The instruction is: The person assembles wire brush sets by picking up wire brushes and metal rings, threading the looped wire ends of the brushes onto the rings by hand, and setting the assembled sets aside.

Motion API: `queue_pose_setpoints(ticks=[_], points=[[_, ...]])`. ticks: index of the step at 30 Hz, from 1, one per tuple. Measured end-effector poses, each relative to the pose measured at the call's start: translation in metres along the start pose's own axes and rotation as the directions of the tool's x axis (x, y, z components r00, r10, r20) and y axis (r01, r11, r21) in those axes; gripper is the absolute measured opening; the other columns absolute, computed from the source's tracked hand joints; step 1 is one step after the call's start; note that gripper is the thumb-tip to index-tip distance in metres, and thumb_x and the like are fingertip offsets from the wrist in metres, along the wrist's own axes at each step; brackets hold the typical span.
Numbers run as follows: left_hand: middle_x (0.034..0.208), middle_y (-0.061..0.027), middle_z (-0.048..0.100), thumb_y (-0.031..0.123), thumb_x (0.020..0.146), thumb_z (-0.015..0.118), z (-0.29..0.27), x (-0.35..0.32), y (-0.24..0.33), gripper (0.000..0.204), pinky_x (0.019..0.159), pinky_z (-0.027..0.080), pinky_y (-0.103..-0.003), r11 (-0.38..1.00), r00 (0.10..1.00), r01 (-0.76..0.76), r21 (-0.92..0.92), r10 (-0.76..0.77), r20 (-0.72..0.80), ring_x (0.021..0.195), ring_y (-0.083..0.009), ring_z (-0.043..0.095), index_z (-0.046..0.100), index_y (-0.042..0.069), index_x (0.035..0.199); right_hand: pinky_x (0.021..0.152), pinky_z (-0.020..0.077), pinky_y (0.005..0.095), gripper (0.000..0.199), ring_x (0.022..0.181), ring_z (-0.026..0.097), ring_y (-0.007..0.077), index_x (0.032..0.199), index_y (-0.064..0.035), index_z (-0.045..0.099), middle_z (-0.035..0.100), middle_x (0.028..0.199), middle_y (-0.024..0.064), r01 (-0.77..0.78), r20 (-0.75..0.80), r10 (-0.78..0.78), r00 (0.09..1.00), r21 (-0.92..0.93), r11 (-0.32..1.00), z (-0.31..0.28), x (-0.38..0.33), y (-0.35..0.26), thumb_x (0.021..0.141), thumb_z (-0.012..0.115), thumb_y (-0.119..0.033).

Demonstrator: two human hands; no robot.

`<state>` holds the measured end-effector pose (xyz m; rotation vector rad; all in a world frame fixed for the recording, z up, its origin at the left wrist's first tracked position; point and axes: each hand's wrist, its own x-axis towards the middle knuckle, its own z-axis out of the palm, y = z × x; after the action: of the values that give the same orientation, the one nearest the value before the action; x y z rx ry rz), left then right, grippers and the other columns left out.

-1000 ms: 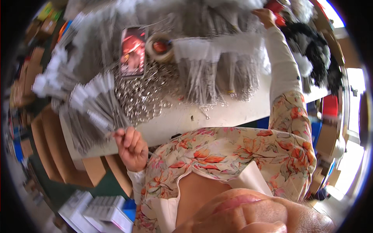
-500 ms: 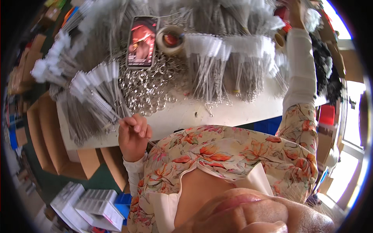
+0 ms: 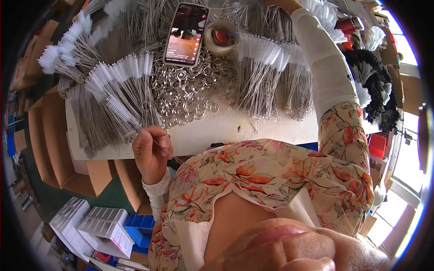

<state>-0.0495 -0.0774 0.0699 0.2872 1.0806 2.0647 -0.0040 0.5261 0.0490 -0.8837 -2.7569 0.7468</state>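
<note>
Near the table's front edge, my left hand [image 3: 151,154] is closed on a thin wire brush stem [image 3: 165,150], whose ends come out toward my chest. A white bristle head [image 3: 121,112] lies just beyond the fingers; whether it belongs to that stem I cannot tell. Beside this hand lies a fanned bundle of wire brushes [image 3: 129,77], heads away from me. My right hand [image 3: 285,5] reaches to the far side, over grey wire stems [image 3: 275,27]. The picture's upper edge cuts off part of it, and its fingertips are hidden.
Metal split rings [image 3: 190,88] are heaped mid-table. A lit phone [image 3: 186,34] and a tape roll [image 3: 221,38] lie behind them. More brush bundles [image 3: 262,67] stand to the right, near black bristles [image 3: 373,86]. Cardboard boxes [image 3: 68,149] and plastic bins [image 3: 104,230] sit at the left.
My right hand has swung left along the far side of the table. My left hand has turned and drawn slightly toward me, still closed. The view has shifted, and the phone's picture differs.
</note>
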Motion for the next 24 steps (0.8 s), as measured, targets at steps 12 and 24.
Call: queue_pose_setpoints(ticks=[12,24], points=[[0.063,-0.0029,0.048,0.03,0.097,0.041,0.001,0.003,-0.008,0.035,0.039,0.033,-0.02,0.993,0.999,0.018,0.114,-0.022,0.039,0.045,-0.0059,0.037,0.053,-0.001,0.087,0.053,0.0488,0.0302,0.015,0.058,0.062,0.0181,0.075,-0.0047,0.07,0.066,0.067,0.0089,0.165,0.022,-0.173,0.985,-0.428,0.889,0.001,-0.004,0.002,0.065,0.074,-0.015],[0.064,-0.002,0.049,0.028,0.096,0.042,-0.001,-0.01,-0.009,0.031,0.042,0.035,-0.021,0.998,0.999,0.051,0.045,-0.051,0.014,0.046,-0.0065,0.039,0.055,0.0,0.093,0.055,0.0491,0.0329,0.01,0.064,0.064,0.0196,0.08,-0.0139,0.071,0.066,0.071,0.0055,0.703,-0.023,-0.742,0.67,-0.303,0.644,0.006,0.021,0.065,0.07,0.068,-0.014]])
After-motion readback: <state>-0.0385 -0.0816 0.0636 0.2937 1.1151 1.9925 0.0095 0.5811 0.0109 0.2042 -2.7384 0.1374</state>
